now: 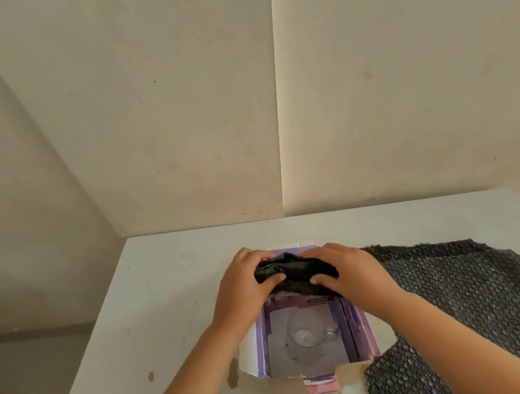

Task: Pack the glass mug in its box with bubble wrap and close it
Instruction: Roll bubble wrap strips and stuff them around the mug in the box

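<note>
An open purple and white box (359,328) stands on the white table (155,317), its flaps spread outward. Inside it, at the bottom, lies the clear glass mug (304,335), seen from above. Over the box's far edge my left hand (246,285) and my right hand (349,267) both grip a bunched wad of black bubble wrap (293,272). The wad hangs above the opening, apart from the mug.
A large sheet of dark bubble wrap (476,305) lies on the table right of the box and reaches the near right corner. Beige walls rise behind the table. The table's left edge drops off to the floor.
</note>
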Available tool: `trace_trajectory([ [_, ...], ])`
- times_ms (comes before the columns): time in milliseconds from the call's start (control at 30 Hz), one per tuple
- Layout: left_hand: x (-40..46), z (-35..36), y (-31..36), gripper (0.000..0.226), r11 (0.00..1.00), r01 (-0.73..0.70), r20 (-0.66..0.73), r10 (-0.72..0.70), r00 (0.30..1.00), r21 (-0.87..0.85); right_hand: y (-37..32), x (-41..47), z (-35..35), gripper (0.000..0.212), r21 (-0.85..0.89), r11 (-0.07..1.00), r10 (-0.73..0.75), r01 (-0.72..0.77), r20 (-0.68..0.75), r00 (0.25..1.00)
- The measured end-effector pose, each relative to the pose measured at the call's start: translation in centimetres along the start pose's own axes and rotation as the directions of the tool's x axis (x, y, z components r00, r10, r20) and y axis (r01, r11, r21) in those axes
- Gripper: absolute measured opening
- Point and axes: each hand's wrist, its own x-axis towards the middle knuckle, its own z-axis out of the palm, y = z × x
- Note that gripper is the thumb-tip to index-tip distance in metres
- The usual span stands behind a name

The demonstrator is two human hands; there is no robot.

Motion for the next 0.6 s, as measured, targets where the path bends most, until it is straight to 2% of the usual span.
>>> trace_trajectory([
  [100,-0.8,1.4,-1.1,0.032,0.979,-0.122,0.02,0.121,0.993,0.165,2.0,-0.8,2.0,0.027,-0.106,0.993,-0.064,0.052,-0.119,0.991],
  [167,-1.1,1.9,-1.8,0.036,0.931,-0.247,0.132,0.218,0.967,0.27,3.2,-1.3,3.3,0.023,-0.147,0.987,-0.092,0.07,-0.153,0.984],
  [267,-1.5,2.5,-2.4,0.05,0.917,-0.268,0.309,0.174,0.935,0.296,3.9,-1.7,4.8,0.024,-0.132,0.991,-0.045,0.023,-0.17,0.984],
  [367,-1.6,3.1,-3.0,0.06,0.863,-0.339,0.31,0.228,0.923,0.375,3.6,-1.3,5.3,0.028,-0.171,0.985,-0.018,-0.017,-0.201,0.979],
  [433,-1.6,3.2,-3.3,0.067,0.846,-0.347,0.31,0.23,0.923,0.405,3.5,-0.8,5.8,0.028,-0.197,0.98,-0.052,0.012,-0.195,0.979],
  [600,-1.4,3.9,-3.8,0.068,0.782,-0.391,0.334,0.247,0.91,0.485,4.6,-0.2,6.7,0.026,-0.243,0.963,-0.141,0.118,-0.081,0.987],
])
